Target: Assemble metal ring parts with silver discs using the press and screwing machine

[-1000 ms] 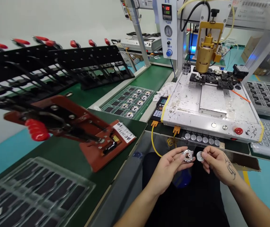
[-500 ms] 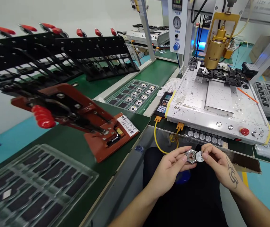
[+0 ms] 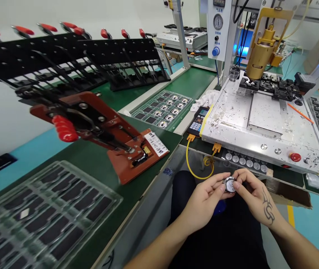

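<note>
Above my lap, my left hand [image 3: 205,198] pinches a round metal watch case [image 3: 225,181] between thumb and fingers. A silvery printed disc [image 3: 230,185] lies over the case opening, its face towards me. My right hand [image 3: 250,192] has its thumb and fingertips closed at the disc's right edge. The fingertips of both hands almost meet around the case. Part of the case rim is hidden behind the fingers.
A red-brown clamp fixture [image 3: 131,166] stands on the green bench, left of a white machine [image 3: 260,138] with a gold cylinder [image 3: 260,61]. Clear trays [image 3: 117,200] lie left, and a tray of round parts [image 3: 191,100] sits behind. A yellow cable [image 3: 188,160] hangs ahead.
The disc has moved left from beside the watch case to over its opening, with my right hand following. The whole view has shifted slightly.
</note>
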`<state>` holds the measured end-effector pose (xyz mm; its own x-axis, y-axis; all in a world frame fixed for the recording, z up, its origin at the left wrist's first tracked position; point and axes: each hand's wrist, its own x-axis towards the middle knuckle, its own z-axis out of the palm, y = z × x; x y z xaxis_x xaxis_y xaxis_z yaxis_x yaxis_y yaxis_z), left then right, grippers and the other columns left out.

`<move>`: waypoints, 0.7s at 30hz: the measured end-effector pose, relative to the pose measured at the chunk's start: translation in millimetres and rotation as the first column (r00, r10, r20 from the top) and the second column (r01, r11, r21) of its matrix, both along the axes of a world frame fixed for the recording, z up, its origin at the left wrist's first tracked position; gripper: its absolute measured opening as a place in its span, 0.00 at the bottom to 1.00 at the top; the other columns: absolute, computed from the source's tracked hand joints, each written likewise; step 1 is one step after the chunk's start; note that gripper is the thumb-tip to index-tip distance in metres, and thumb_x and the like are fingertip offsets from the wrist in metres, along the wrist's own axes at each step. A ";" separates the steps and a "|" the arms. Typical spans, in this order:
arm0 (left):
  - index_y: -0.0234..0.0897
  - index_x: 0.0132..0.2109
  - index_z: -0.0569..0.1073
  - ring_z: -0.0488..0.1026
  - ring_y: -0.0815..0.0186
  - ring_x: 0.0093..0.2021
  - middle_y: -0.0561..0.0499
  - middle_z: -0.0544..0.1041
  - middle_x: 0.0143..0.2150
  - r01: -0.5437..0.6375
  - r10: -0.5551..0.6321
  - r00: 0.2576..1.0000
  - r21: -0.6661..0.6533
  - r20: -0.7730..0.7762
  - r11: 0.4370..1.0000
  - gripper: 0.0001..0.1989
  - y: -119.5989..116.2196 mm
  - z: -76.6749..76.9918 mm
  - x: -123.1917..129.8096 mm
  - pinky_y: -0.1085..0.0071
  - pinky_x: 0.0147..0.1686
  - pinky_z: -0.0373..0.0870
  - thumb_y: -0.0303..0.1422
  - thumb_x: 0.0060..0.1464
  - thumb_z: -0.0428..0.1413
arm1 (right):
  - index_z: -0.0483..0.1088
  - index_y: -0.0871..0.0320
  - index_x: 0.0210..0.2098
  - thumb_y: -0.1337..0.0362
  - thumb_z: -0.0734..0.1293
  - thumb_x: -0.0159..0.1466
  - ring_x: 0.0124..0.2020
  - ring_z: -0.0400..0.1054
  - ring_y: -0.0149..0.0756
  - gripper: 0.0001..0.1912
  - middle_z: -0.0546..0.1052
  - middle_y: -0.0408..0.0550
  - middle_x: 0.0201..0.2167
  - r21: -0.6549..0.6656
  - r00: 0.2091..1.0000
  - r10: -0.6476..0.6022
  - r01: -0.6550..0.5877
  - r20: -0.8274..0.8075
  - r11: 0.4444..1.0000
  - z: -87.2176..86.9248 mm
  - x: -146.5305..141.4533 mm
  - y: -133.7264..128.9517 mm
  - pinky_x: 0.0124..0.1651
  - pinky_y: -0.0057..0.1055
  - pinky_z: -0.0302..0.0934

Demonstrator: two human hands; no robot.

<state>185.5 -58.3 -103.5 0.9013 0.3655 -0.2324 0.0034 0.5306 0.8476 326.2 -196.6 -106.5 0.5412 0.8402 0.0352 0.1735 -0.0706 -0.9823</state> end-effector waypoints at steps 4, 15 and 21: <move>0.33 0.63 0.78 0.82 0.51 0.56 0.38 0.82 0.58 -0.008 0.008 1.000 0.037 0.000 0.999 0.28 -1.7 -1.5 0.5 0.55 0.59 0.80 0.45 0.64 0.66 | 0.69 0.56 0.37 0.54 0.67 0.76 0.47 0.69 0.38 0.14 0.73 0.50 0.46 -0.008 1.000 -0.006 0.006 0.024 1.000 1.8 -0.9 -0.1 0.50 0.32 0.64; 0.32 0.66 0.74 0.82 0.54 0.57 0.38 0.81 0.60 -0.041 0.035 0.998 0.149 0.042 0.988 0.25 -12.1 -9.8 -1.0 0.56 0.62 0.79 0.43 0.69 0.61 | 0.68 0.55 0.37 0.60 0.66 0.77 0.48 0.69 0.35 0.11 0.72 0.47 0.46 0.017 0.987 -0.058 0.056 0.150 0.998 -1.6 -5.1 2.1 0.49 0.31 0.63; 0.32 0.65 0.74 0.83 0.55 0.55 0.37 0.82 0.58 -0.056 0.056 0.998 0.237 0.006 0.970 0.22 -12.1 -15.9 0.2 0.59 0.60 0.80 0.38 0.69 0.61 | 0.68 0.55 0.37 0.62 0.66 0.76 0.47 0.69 0.35 0.09 0.72 0.47 0.46 0.040 0.973 -0.077 0.070 0.218 0.997 -1.8 -8.8 3.0 0.49 0.32 0.63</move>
